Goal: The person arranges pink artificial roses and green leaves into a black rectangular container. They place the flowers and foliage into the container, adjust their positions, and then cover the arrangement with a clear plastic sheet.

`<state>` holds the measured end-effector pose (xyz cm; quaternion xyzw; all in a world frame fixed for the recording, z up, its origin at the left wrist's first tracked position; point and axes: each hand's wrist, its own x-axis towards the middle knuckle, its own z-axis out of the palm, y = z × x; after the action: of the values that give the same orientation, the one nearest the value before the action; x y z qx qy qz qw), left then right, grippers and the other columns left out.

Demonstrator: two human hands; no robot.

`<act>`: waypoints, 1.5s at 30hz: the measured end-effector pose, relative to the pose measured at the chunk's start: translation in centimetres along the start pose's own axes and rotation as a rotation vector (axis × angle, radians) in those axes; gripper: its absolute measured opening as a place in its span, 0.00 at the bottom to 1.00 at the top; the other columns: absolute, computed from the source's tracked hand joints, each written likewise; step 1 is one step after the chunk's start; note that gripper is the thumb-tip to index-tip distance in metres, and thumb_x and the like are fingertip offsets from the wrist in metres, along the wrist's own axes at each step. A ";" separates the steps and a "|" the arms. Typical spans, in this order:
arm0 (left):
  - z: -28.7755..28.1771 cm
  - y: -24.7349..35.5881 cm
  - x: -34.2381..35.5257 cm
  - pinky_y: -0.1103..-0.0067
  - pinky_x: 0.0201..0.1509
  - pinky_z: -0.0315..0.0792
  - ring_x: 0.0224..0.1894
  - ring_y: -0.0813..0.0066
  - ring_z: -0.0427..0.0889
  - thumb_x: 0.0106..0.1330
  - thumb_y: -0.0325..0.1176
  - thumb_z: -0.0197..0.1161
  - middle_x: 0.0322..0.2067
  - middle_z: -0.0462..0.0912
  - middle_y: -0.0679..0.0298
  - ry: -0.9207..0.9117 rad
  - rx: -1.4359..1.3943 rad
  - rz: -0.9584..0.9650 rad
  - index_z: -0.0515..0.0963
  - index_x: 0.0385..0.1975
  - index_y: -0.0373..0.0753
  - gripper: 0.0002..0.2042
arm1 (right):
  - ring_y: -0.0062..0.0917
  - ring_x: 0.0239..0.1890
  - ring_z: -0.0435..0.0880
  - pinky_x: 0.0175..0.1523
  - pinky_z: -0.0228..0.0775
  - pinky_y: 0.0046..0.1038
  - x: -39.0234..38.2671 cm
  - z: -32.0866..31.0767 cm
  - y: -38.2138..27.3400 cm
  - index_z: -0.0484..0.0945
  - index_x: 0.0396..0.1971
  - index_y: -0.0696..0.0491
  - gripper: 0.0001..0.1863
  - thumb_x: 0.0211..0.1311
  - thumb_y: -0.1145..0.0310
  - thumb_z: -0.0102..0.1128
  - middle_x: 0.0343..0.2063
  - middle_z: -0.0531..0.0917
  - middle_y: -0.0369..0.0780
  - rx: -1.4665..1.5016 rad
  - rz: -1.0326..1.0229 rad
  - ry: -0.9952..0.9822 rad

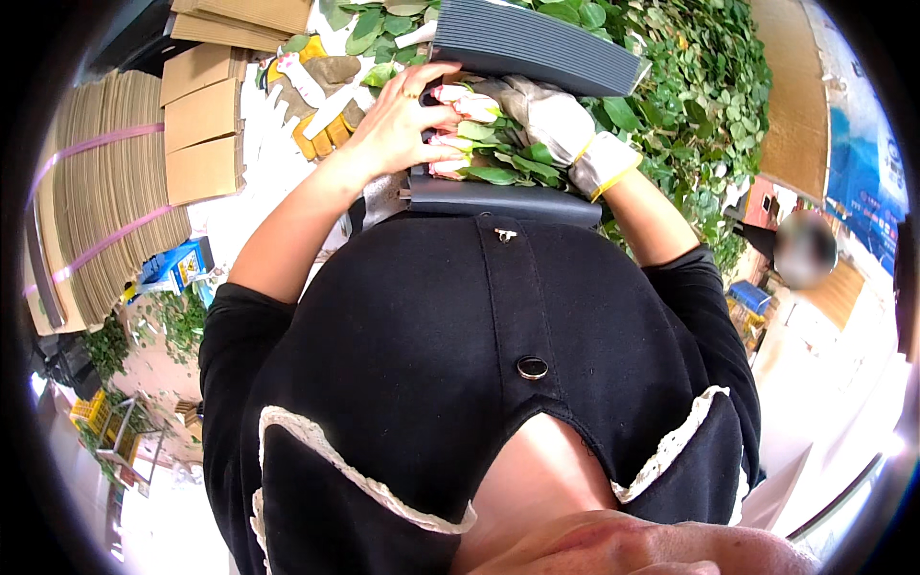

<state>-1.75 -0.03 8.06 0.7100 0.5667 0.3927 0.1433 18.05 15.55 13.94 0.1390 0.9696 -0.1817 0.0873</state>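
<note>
Pink-and-cream roses point(470, 103) with green leaves lie sideways between two dark pieces. Past them stands a ribbed black panel point(532, 43), tilted, and nearest my body is a smooth black edge point(498, 196). My bare left hand point(393, 120) comes in from the left, its fingers bent around the blooms and one fingertip at the ribbed panel's lower edge. A grey work glove with a yellow-edged cuff covers my right hand point(551, 120), which curls over the leafy part of the bunch. Its fingertips are partly hidden by the roses and the panel.
Leafy green stems point(690, 105) are heaped at the far right, beside a cardboard sheet point(791, 96). On the left stand strapped stacks of flat cardboard point(105, 192). A yellow-and-grey glove point(331, 134) and a white-handled tool point(300, 79) lie beyond my left forearm.
</note>
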 end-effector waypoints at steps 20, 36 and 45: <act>1.7 -1.3 0.9 0.68 0.62 0.68 0.56 0.59 0.74 0.53 0.38 0.73 0.51 0.79 0.57 -0.115 -0.208 -0.222 0.80 0.49 0.40 0.22 | 0.38 0.39 0.83 0.42 0.77 0.35 -1.6 -6.5 -5.5 0.77 0.40 0.52 0.15 0.53 0.65 0.64 0.37 0.82 0.43 -0.108 0.030 0.444; 2.5 0.8 -1.2 0.60 0.65 0.52 0.61 0.64 0.61 0.54 0.45 0.68 0.58 0.68 0.69 0.075 0.404 -0.076 0.79 0.49 0.56 0.20 | 0.15 0.18 0.75 0.20 0.67 0.21 0.8 -0.2 -1.4 0.80 0.35 0.42 0.11 0.50 0.62 0.56 0.24 0.75 0.27 -0.689 -0.238 0.423; 3.3 -2.6 0.1 0.66 0.64 0.62 0.57 0.61 0.72 0.49 0.46 0.72 0.57 0.78 0.70 0.023 -0.238 -0.233 0.82 0.49 0.52 0.24 | 0.26 0.30 0.85 0.30 0.78 0.31 0.8 -1.3 -2.8 0.77 0.43 0.49 0.14 0.58 0.63 0.54 0.32 0.81 0.36 -0.605 -0.116 0.138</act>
<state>-1.16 1.66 4.24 0.6130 0.5962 0.4459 0.2644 16.31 13.67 15.90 0.0633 0.9896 0.1200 0.0479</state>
